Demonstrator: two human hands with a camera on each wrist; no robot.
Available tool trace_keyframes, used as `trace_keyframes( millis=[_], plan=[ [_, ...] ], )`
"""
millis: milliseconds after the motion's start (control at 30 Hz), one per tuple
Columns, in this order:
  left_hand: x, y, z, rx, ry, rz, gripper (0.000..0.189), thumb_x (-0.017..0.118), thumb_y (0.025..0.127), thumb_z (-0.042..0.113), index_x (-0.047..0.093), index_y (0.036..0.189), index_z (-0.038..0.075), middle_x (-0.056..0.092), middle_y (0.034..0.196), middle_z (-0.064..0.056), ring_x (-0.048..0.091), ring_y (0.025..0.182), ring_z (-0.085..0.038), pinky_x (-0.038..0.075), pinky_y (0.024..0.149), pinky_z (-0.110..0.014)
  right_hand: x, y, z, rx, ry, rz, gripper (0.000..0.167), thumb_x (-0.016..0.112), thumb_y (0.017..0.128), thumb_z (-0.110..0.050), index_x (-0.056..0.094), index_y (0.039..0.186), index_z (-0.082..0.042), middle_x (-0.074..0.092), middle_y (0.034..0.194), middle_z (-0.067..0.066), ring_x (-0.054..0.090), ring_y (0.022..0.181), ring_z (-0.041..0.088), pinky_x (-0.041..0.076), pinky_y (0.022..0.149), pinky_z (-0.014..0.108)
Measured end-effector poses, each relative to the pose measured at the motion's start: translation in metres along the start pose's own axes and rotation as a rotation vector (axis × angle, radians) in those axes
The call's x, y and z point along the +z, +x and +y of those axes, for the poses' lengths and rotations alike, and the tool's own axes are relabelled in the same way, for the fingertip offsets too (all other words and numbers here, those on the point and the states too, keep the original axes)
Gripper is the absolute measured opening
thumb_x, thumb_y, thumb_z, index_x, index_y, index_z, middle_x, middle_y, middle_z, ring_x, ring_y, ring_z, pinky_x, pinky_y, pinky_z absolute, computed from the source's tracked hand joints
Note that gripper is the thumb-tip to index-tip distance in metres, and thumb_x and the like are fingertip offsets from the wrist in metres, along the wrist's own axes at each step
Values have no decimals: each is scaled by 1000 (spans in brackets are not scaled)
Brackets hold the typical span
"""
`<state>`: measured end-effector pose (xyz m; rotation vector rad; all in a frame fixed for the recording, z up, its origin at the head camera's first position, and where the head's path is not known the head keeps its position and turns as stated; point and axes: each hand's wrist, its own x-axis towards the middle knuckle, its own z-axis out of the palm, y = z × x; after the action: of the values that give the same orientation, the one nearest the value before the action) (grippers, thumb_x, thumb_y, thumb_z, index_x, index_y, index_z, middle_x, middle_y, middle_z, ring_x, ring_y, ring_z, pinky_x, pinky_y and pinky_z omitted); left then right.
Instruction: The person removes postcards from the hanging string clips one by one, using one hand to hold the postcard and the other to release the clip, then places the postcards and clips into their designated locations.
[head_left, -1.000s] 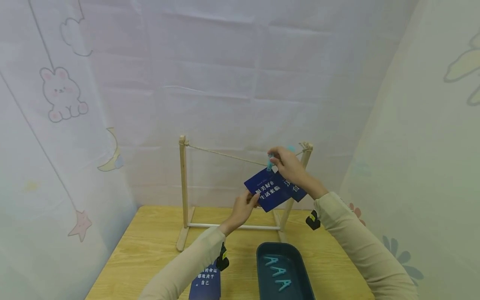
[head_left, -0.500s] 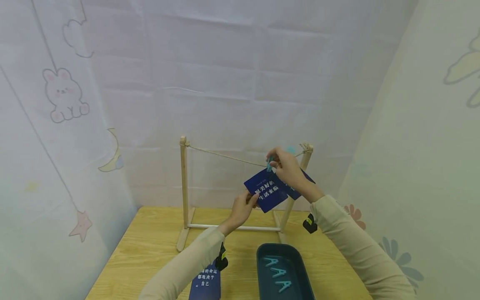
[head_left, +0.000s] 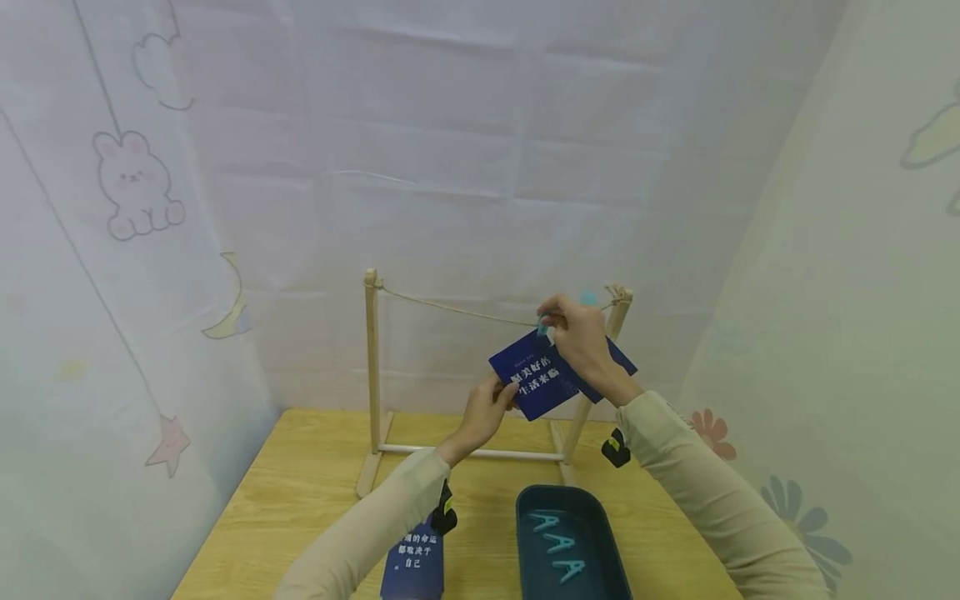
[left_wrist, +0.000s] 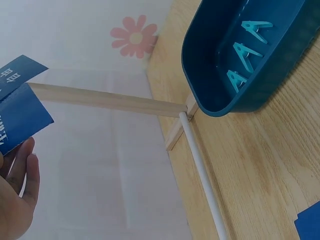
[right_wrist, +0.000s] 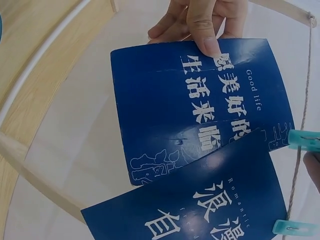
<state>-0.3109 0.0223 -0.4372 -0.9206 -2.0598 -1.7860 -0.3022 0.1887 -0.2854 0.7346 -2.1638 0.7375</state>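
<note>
My left hand (head_left: 480, 412) pinches the lower left edge of a dark blue card (right_wrist: 165, 100) with white lettering, the thumb on its printed face. My right hand (head_left: 585, 337) pinches a teal clothespin (right_wrist: 306, 140) at the card's upper right corner, beside the rope (head_left: 450, 308). Whether its jaws have caught both card and rope is hard to tell. A second blue card (right_wrist: 200, 200) hangs from the rope by another teal clothespin (right_wrist: 297, 228) and overlaps the first card. In the head view my right hand and wrist hide part of this second card.
The rope is strung between posts (head_left: 373, 367) of a wooden rack on the table (head_left: 300, 467). In front stands a dark teal tray (head_left: 525, 542) holding several clothespins (left_wrist: 246, 55). Left of the tray lies a stack of blue cards (head_left: 412, 567), partly under my left forearm.
My right hand and the clothespin have shifted slightly at the card's corner. The second card has swung, and part of it now shows right of my right wrist. My left hand keeps its hold.
</note>
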Motion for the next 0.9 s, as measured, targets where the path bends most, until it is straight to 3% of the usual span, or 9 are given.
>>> trace_keyframes(
  millis=[200, 333, 467, 733, 800, 900],
  plan=[
    [-2, 0, 0, 12, -5, 15, 25, 51, 104, 11, 59, 123, -3, 70, 94, -17, 69, 77, -34, 57, 70, -42, 1, 3, -2, -59, -28, 124, 36, 47, 78, 27, 70, 89, 2, 73, 77, 15, 71, 67, 29, 27, 46, 14],
    [-3, -1, 1, 0, 0, 12, 25, 50, 104, 12, 58, 124, -1, 70, 95, -15, 69, 77, -28, 57, 70, -35, 1, 5, -4, -120, -46, 176, 33, 49, 77, 27, 70, 87, 3, 72, 74, 15, 70, 62, 29, 30, 47, 14],
    [-4, -2, 1, -20, 10, -1, 25, 49, 104, 12, 58, 126, 1, 70, 96, -13, 69, 79, -27, 56, 71, -30, 1, 6, -5, -157, -55, 185, 32, 51, 79, 27, 70, 88, 3, 72, 76, 14, 71, 63, 26, 33, 49, 13],
    [-4, -3, -4, 27, -12, 8, 26, 49, 104, 6, 56, 127, -5, 69, 97, -20, 68, 79, -40, 56, 70, -48, 1, 3, -7, -251, -55, 170, 33, 53, 77, 28, 69, 93, 4, 73, 84, 16, 71, 67, 26, 38, 47, 18],
    [-3, -3, -5, 14, -5, 12, 26, 48, 103, 2, 55, 127, -8, 68, 97, -24, 67, 79, -44, 55, 71, -52, 1, 1, -8, -274, -67, 168, 34, 52, 77, 28, 69, 94, 4, 73, 86, 16, 72, 67, 25, 37, 46, 18],
    [-4, -5, -7, 9, 17, 24, 25, 48, 103, 1, 55, 125, -9, 68, 96, -24, 67, 78, -44, 56, 70, -49, 2, -1, -10, -305, -73, 175, 34, 53, 78, 27, 70, 95, 3, 73, 87, 17, 71, 66, 25, 34, 46, 18]
  ],
)
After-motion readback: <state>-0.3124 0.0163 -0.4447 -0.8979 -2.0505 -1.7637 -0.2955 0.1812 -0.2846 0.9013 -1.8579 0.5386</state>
